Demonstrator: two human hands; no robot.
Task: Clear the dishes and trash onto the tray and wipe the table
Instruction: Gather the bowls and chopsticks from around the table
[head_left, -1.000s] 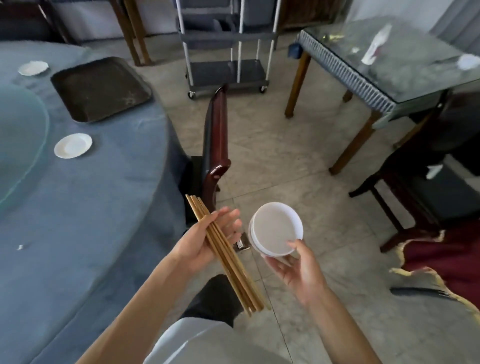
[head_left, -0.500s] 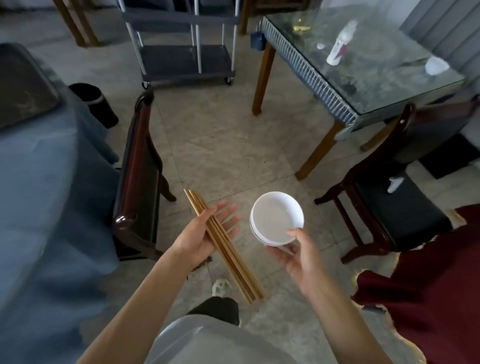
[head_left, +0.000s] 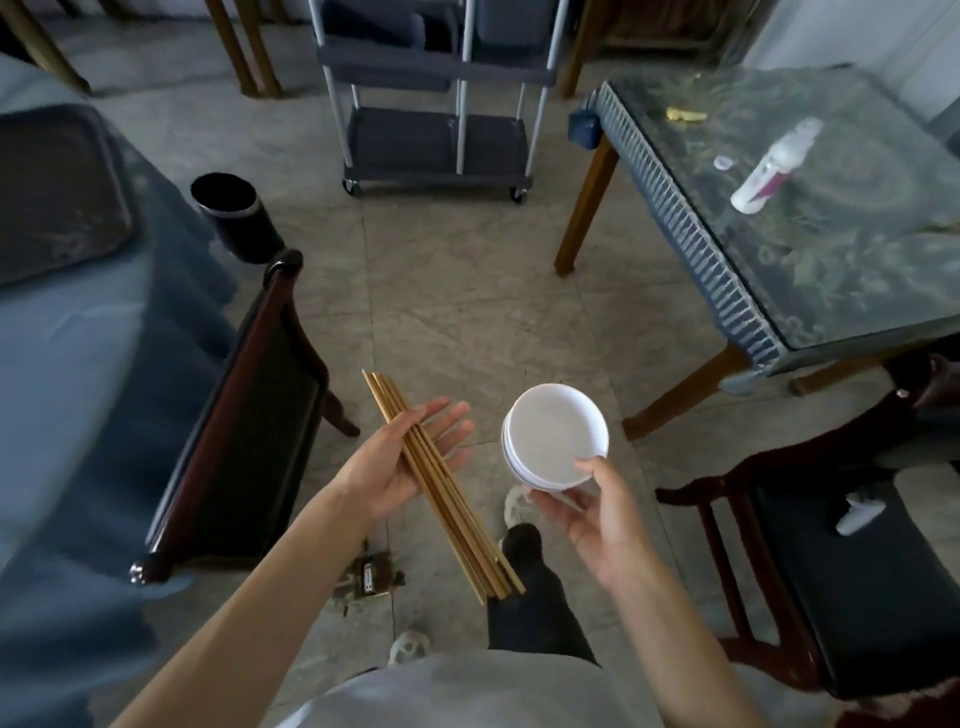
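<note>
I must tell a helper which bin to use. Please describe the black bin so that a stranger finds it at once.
Start at the round table with the blue cloth on the left. Beyond the dark wooden chair beside it stands the black bin on the floor. It is the only round, open-topped container there.

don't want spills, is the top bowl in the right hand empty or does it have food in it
Empty: the top of the stacked bowls held by the right hand shows only a clean white inside.

We see tan wooden chopsticks (head_left: 441, 483) and white bowls (head_left: 555, 436). The tray (head_left: 52, 192) is dark brown on a blue-clothed bench (head_left: 104, 338). The bin (head_left: 234, 218) is black, the floor (head_left: 467, 312) grey marbled.
</note>
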